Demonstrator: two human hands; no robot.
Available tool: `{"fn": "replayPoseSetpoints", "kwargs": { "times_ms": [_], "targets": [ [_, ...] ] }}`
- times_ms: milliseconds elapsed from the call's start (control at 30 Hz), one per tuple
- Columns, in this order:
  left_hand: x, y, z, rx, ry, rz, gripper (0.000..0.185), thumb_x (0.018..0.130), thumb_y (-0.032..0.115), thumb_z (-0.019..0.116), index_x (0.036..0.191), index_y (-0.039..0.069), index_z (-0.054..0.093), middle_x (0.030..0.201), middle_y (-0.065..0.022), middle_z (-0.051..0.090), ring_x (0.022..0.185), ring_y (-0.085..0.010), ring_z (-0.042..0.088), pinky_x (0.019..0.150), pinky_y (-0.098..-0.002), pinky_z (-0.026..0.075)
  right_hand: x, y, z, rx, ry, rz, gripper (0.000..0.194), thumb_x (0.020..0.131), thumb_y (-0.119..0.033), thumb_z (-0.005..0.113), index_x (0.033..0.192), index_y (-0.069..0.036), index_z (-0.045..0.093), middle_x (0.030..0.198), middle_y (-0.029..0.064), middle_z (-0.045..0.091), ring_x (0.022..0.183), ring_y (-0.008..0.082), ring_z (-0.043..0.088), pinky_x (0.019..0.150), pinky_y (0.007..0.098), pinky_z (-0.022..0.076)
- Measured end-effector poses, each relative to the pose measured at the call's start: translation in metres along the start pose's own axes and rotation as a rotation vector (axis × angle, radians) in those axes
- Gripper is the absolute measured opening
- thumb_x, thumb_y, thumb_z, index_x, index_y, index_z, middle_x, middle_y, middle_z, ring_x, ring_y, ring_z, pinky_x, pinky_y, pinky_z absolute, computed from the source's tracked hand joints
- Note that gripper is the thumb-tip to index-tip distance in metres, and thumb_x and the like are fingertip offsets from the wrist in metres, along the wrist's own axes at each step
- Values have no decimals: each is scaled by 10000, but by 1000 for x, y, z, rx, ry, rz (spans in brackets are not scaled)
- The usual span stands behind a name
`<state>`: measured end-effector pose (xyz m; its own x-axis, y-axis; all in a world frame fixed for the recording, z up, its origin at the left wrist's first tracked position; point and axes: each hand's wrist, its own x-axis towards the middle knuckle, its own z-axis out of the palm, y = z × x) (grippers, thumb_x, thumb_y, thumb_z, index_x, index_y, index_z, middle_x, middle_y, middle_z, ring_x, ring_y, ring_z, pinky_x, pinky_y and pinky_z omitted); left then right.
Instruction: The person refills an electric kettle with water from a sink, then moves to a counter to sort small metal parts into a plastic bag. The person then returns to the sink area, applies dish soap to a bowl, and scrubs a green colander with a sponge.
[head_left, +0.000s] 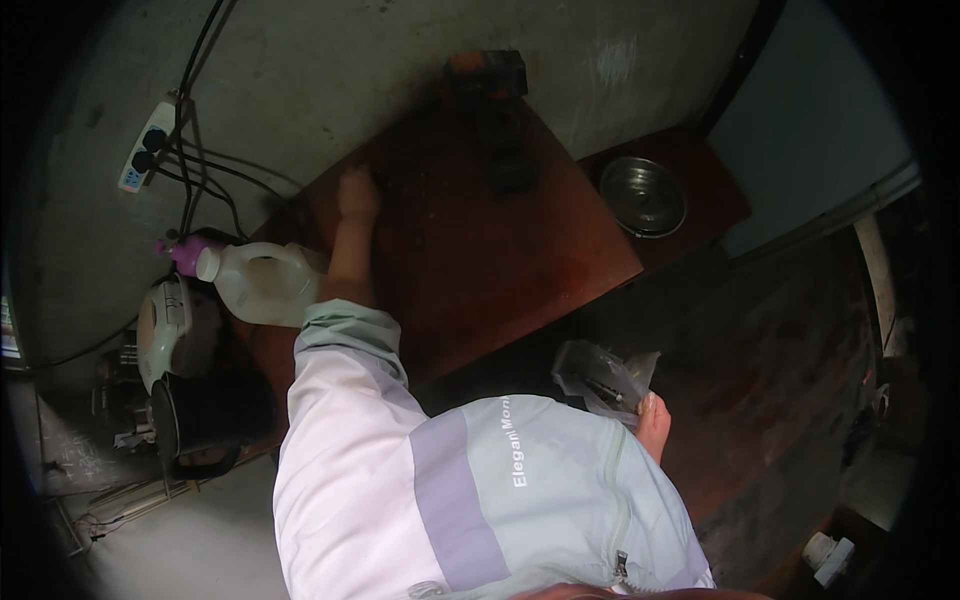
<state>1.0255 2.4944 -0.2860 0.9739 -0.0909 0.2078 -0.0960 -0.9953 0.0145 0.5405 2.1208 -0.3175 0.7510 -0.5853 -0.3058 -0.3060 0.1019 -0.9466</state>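
My left hand (358, 193) reaches over the far left part of a reddish-brown wooden table (487, 270), its fingers curled. Shadow hides whether anything is in it. Right of these fingers, small dark bits (421, 184) lie on the tabletop, too dim to name. In my right hand (654, 421), low in front of my jacket and off the table's near edge, is a clear plastic bag (600, 379) pinched at its side. Some dark, thin pieces show through the plastic.
A black-and-orange cordless power tool (491, 79) stands by the wall. Left are a translucent plastic jug (274, 289), a purple bottle (196, 251), a pale green appliance (161, 330) and a black pitcher (214, 412). A power strip (148, 148) trails cables. Rightward, a metal lid (643, 196) lies on a lower surface.
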Motion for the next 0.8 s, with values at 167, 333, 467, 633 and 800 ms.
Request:
{"fn": "replayPoseSetpoints", "kwargs": {
  "times_ms": [167,333,467,633,800],
  "targets": [
    [-9,47,-28,-206,-232,-189,495,855,383,547,1223,54,510,1207,-216,530,1110,-370,536,885,-473,479,-2,-5,7,15,9,-20,315,995,-232,420,795,-11,519,680,-44,415,634,53,341,549,235,290],
    [-33,107,-48,-105,-171,-151,590,865,518,488,1241,62,490,1287,-217,430,1152,-369,496,889,-464,480,-6,-14,13,41,-2,-53,311,996,-238,418,810,-11,518,691,-46,417,636,52,338,551,235,291],
    [-43,124,-53,-83,-256,-118,478,892,400,506,1223,55,484,1273,-233,413,1133,-383,500,881,-466,485,-10,-20,12,53,-7,-24,315,996,-242,417,810,-10,519,699,-42,427,646,54,348,552,237,296],
    [-44,104,-29,-79,-192,81,381,847,162,583,1192,34,487,1175,-261,486,1032,-384,565,851,-463,499,-10,-17,9,20,2,-40,321,995,-241,419,790,-11,511,694,-37,434,637,53,352,535,244,291],
    [-37,74,-26,-493,-42,178,297,779,20,583,1076,23,587,996,-238,598,970,-350,604,816,-402,529,-9,-10,6,11,-4,-61,319,992,-237,426,786,-10,513,684,-38,434,620,48,339,523,242,284]
  ]
}}
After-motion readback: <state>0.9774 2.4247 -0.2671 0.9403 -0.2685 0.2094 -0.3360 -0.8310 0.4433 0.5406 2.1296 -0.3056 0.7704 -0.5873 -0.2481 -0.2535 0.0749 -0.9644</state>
